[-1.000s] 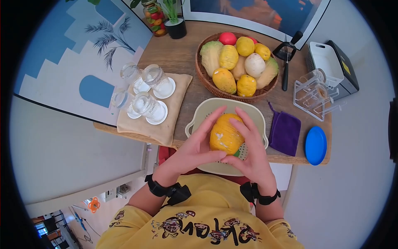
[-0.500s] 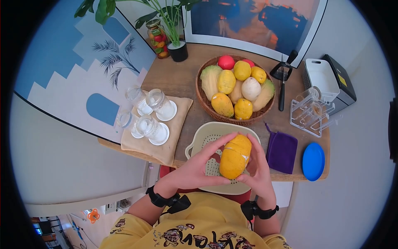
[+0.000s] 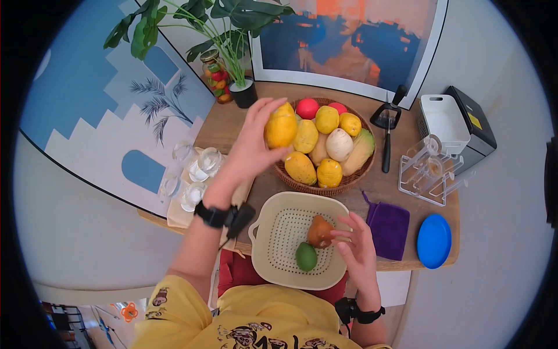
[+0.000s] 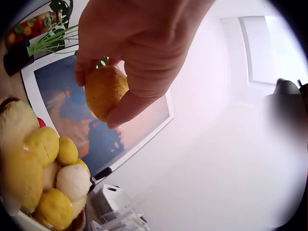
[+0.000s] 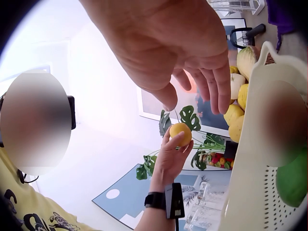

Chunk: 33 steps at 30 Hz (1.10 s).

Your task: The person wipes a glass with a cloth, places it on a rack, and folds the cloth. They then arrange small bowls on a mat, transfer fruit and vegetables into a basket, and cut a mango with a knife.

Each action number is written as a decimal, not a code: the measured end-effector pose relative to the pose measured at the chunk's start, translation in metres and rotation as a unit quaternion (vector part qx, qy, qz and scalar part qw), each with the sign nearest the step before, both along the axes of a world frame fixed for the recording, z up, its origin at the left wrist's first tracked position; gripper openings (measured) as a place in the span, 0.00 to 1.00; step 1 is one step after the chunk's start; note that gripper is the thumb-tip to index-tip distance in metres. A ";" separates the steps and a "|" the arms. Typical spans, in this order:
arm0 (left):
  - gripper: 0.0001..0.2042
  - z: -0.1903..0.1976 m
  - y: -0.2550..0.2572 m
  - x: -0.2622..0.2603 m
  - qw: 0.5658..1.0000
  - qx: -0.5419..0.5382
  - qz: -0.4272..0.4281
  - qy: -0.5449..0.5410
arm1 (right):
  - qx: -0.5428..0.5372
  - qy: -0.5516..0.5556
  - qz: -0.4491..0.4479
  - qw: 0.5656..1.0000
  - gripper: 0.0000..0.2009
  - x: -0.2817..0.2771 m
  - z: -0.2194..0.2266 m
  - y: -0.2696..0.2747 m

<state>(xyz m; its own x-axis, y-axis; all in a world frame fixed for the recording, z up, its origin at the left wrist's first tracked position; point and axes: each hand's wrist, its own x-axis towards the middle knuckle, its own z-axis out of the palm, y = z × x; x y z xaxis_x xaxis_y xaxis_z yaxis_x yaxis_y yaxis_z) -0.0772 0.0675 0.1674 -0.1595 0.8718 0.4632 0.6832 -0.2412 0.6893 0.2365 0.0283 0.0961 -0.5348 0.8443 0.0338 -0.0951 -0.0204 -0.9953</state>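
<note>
Yellow-orange and oblong, the mango-like fruit (image 3: 281, 125) had left the pair of hands that cupped it over the colander (image 3: 273, 256) a second earlier. Now the left hand (image 3: 254, 139) alone gripped it, fingers curled round it, raised at the near-left rim of the wicker basket (image 3: 317, 187) of fruit, far from the body. The right hand (image 3: 356, 247) had let go and hovered with fingers relaxed and apart over the colander's right side, beside a brown pear (image 3: 319, 231) and a green fruit (image 3: 306, 256). Judging by this, the fruit was heading toward the basket.
</note>
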 end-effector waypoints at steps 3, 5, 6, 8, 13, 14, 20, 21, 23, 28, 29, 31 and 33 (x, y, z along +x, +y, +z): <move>0.46 0.000 0.048 -0.032 0.997 -0.027 -0.017 0.068 | 0.002 -0.011 -0.023 1.000 0.29 0.016 -0.004 0.001; 0.46 -0.006 0.079 -0.051 0.994 -0.049 -0.030 0.088 | -0.003 -0.014 -0.034 0.999 0.29 0.026 -0.005 0.001; 0.47 -0.014 0.096 -0.062 0.989 -0.087 -0.042 0.113 | -0.012 -0.018 -0.047 0.999 0.29 0.031 -0.006 0.000; 0.48 -0.023 0.123 -0.076 0.982 -0.121 -0.051 0.137 | -0.016 -0.024 -0.053 0.998 0.29 0.042 -0.009 -0.001; 0.51 -0.032 0.172 -0.084 0.934 -0.281 -0.084 0.205 | -0.023 -0.051 -0.084 0.995 0.28 0.064 -0.012 0.002; 0.51 -0.035 0.179 -0.083 0.934 -0.279 -0.086 0.208 | -0.023 -0.056 -0.091 0.994 0.28 0.067 -0.012 0.003; 0.52 -0.051 0.204 -0.081 0.905 -0.365 -0.149 0.157 | -0.027 -0.064 -0.118 0.991 0.26 0.074 -0.011 0.010; 0.52 -0.054 0.208 -0.082 0.904 -0.357 -0.149 0.183 | -0.032 -0.065 -0.121 0.990 0.26 0.075 -0.011 0.011; 0.53 -0.057 0.213 -0.085 0.901 -0.349 -0.150 0.208 | -0.031 -0.067 -0.122 0.990 0.26 0.076 -0.013 0.013; 0.54 -0.058 0.221 -0.087 0.877 -0.433 -0.209 0.012 | -0.024 -0.065 -0.121 0.990 0.25 0.074 -0.019 0.018; 0.54 -0.055 0.220 -0.084 0.876 -0.434 -0.210 0.012 | -0.024 -0.066 -0.121 0.990 0.25 0.073 -0.019 0.019; 0.55 -0.047 0.219 -0.077 0.869 -0.443 -0.219 0.040 | -0.024 -0.068 -0.122 0.990 0.25 0.072 -0.019 0.021; 0.55 -0.046 0.221 -0.074 0.867 -0.445 -0.214 0.070 | -0.022 -0.070 -0.121 0.990 0.24 0.072 -0.019 0.022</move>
<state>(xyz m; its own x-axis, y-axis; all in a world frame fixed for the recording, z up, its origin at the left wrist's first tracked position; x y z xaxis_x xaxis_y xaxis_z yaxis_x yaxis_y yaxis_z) -0.1517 0.2884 0.1211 0.2695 0.8589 -0.4355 0.7550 0.0923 0.6492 0.3080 0.0506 0.0769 -0.3127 0.9476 -0.0660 0.0372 -0.0572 -0.9977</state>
